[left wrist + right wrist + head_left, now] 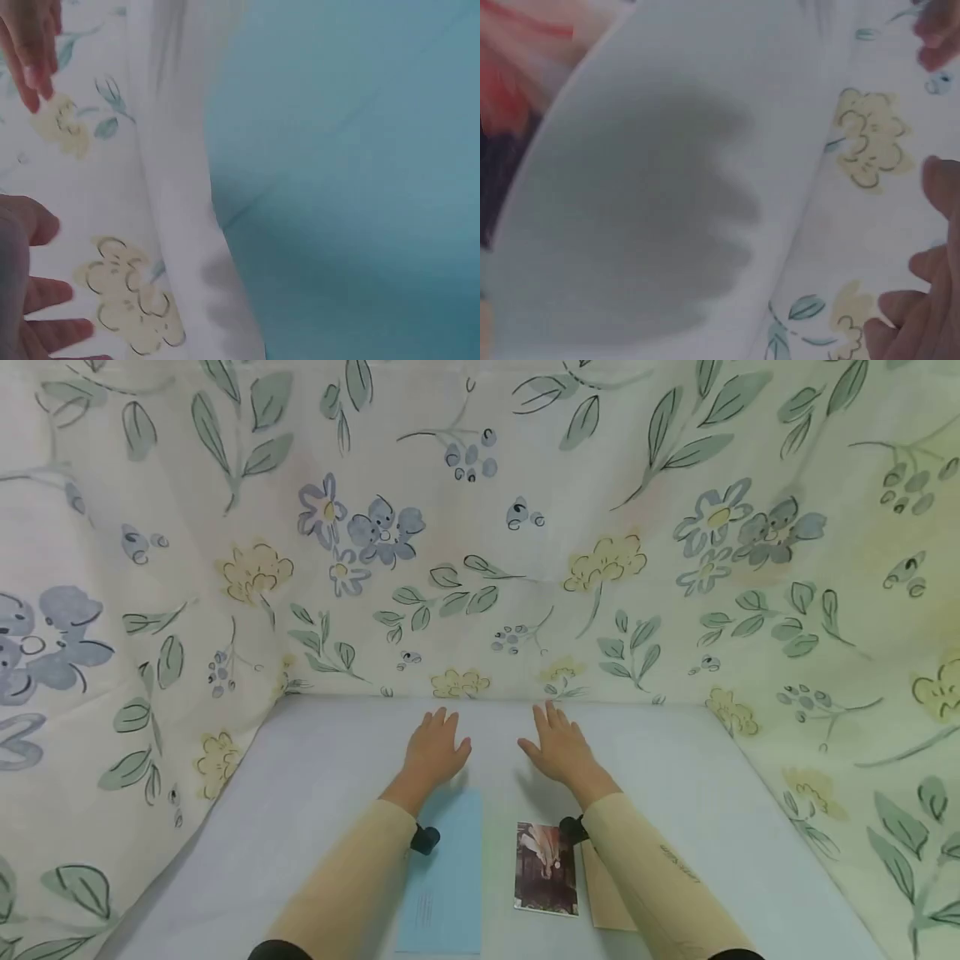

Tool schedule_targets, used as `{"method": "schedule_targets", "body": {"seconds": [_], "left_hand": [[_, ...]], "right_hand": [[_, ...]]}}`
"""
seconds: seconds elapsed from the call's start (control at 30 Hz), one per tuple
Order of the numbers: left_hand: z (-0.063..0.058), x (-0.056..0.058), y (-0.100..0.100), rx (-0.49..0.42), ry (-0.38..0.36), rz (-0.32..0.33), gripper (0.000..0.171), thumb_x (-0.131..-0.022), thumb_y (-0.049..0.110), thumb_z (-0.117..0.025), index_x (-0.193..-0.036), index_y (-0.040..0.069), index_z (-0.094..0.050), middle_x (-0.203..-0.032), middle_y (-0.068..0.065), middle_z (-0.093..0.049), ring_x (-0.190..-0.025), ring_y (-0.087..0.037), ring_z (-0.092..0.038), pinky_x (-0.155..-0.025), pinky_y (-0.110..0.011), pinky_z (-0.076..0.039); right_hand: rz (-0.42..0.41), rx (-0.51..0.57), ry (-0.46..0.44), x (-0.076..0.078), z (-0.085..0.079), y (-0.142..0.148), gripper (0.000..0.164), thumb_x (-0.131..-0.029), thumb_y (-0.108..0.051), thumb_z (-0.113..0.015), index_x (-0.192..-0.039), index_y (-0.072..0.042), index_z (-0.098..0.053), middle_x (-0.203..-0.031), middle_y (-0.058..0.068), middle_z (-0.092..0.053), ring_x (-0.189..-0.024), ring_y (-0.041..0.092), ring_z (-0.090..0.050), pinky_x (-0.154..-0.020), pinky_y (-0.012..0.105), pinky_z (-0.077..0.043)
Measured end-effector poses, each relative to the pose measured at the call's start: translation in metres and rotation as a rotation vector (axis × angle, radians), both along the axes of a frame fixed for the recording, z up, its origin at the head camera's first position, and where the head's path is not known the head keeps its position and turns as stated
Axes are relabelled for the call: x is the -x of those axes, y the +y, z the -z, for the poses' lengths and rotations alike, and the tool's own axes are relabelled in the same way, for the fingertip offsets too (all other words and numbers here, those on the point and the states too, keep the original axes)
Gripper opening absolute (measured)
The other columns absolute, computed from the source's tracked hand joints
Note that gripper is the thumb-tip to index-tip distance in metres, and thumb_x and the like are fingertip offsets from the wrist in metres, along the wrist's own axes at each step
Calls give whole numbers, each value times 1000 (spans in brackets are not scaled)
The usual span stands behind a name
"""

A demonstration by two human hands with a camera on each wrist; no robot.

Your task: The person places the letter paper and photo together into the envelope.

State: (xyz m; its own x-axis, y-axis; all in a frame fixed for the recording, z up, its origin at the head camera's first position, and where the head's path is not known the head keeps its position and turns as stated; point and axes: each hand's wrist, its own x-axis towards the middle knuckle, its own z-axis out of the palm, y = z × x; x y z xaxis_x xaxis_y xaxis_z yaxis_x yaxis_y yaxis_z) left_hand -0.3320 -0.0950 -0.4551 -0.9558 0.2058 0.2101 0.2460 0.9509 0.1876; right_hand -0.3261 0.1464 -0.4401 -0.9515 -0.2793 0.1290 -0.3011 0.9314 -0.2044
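Observation:
Both hands reach forward over the white table, fingers extended and nothing held. My left hand (433, 752) is above the far end of a light blue booklet (442, 893), which lies flat partly beneath the left forearm. My right hand (558, 747) hovers beyond a card with a dark picture (546, 870), whose image shows pale and reddish shapes. A tan booklet (606, 893) lies beside that card, partly hidden under the right sleeve. In the left wrist view the blue booklet (352, 187) fills the right side. The right wrist view shows the hand's shadow on the tabletop.
A floral cloth (480, 527) hangs behind the table and along both sides. The white tabletop (322, 752) extends to the cloth's lower edge. Each wrist wears a small black camera, with the left one (425, 839) above the blue booklet.

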Motion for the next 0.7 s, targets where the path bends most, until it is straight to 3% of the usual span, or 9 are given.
{"method": "schedule_targets", "body": {"seconds": [0.13,0.4,0.53,0.7], "left_hand": [[3,-16,4,-13,-4,-12,58,-92,39,-48,-137,3,-46,-142,-19,-41,-129,-37,-38,-100,-51,-37],[6,-48,12,-12,-5,4,54,-90,36,-53,-133,3,-50,-135,-17,-47,-122,-33,-46,-94,-51,-43],[7,-63,11,-27,-20,5,53,-89,34,-56,-131,3,-51,-130,-16,-50,-117,-33,-50,-89,-52,-45],[18,-78,7,-36,-32,-7,53,-88,35,-57,-131,5,-52,-127,-15,-52,-110,-33,-53,-83,-50,-47]], "right_hand": [[-32,57,-44,-9,6,5,77,-95,-52,-44,-150,-5,-17,-154,19,-13,-140,37,-13,-110,54,-14],[-66,101,-88,-36,19,17,76,-94,-51,-48,-150,-7,-21,-154,16,-18,-140,35,-17,-111,52,-15],[-98,114,-87,-52,21,23,75,-93,-50,-51,-150,-9,-23,-153,14,-21,-139,35,-20,-110,52,-18],[-134,156,-66,-73,22,28,73,-93,-46,-53,-149,-8,-26,-152,13,-24,-138,35,-22,-110,53,-19]]}}
